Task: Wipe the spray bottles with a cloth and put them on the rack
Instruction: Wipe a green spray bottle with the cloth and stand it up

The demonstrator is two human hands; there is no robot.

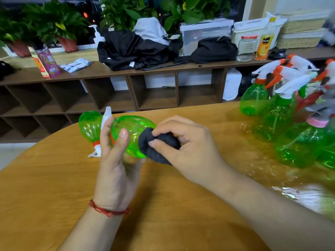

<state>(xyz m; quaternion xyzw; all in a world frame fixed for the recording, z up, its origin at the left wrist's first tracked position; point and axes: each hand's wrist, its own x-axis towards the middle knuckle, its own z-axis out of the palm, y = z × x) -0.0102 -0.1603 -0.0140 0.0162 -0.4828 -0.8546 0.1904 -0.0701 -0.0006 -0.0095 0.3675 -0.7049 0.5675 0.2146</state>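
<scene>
Now the left hand (116, 160) is up over the round wooden table (54, 187), fingers curled round a see-through green plastic spray bottle (132, 129) held sideways. The right hand (190, 147) pinches a bunched dark grey cloth (159, 145) against the bottle's bottom. The table's curved far edge runs just behind the hands. More green spray bottles (272, 120) stand well apart on the right.

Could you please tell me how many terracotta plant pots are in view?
2: the left pot at the far left edge, the right pot beside it, beyond the purple carton. The black bags may hide more.
</scene>
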